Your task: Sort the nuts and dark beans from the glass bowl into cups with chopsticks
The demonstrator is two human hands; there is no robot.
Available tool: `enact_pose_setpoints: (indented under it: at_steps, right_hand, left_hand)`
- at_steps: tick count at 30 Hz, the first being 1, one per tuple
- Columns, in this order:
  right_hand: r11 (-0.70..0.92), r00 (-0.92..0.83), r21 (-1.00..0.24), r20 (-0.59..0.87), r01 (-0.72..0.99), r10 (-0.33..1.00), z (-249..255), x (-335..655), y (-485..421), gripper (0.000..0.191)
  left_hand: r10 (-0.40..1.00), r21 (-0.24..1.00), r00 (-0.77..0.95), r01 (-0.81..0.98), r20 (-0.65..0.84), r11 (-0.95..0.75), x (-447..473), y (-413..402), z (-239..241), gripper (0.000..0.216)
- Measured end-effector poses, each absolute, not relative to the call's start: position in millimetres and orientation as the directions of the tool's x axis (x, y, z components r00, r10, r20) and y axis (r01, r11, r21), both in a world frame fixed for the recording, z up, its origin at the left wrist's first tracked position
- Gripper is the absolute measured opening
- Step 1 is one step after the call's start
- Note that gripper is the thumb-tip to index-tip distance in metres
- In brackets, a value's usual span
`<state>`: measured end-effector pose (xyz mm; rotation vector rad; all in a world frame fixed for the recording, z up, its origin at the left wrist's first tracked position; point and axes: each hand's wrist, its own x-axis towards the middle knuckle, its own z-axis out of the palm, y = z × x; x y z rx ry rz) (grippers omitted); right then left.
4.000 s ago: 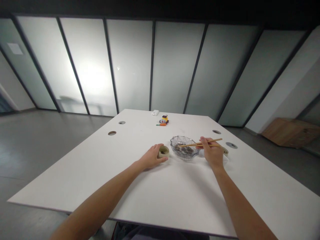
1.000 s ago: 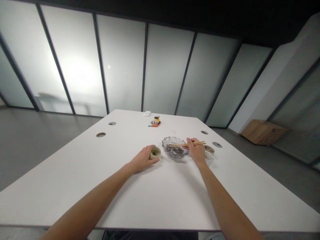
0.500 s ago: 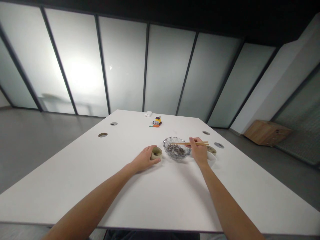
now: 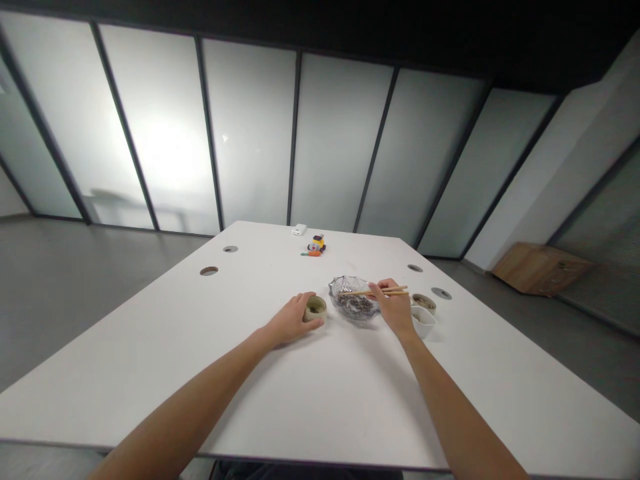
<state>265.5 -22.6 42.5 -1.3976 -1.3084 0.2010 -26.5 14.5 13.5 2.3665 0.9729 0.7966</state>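
Note:
My left hand (image 4: 291,321) is curled around a small tan cup (image 4: 317,307) standing on the white table (image 4: 320,400). Just right of the cup sits a clear glass bowl (image 4: 354,295) holding dark beans. My right hand (image 4: 396,310) grips a pair of wooden chopsticks (image 4: 374,291), held level with their tips over the bowl's left side. Behind that hand stand another small tan cup (image 4: 424,302) and a white dish (image 4: 425,322), both partly hidden.
A small yellow toy (image 4: 315,245) with an orange piece and a white box (image 4: 299,230) lie near the table's far edge. Round cable holes (image 4: 209,271) mark the tabletop on the left and on the right (image 4: 442,293). A wooden cabinet (image 4: 543,267) stands on the floor far right.
My right hand and the chopsticks have shifted slightly left over the bowl, tips a little lower. My left hand has stayed on the tan cup. The view has shifted a little.

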Motion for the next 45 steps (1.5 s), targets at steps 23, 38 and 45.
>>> enact_pose_setpoints:
  at_steps: [23, 38, 45]
  right_hand:
    - [0.302, 0.259, -0.601, 0.669, 0.740, 0.697, 47.8, 262.1, -27.7, 0.054]
    - [0.327, 0.239, -0.631, 0.643, 0.703, 0.728, 43.2, 262.9, -25.3, 0.050]
    - [0.354, 0.234, -0.602, 0.685, 0.716, 0.690, 41.1, 266.3, -25.0, 0.047]
  left_hand:
    - [0.744, 0.608, 0.579, 0.471, 0.333, -0.639, -27.1, 13.5, 13.7, 0.064]
    - [0.750, 0.608, 0.572, 0.478, 0.332, -0.634, -26.3, 13.3, 14.6, 0.064]
    - [0.751, 0.608, 0.576, 0.481, 0.324, -0.631, -26.9, 12.5, 15.5, 0.065]
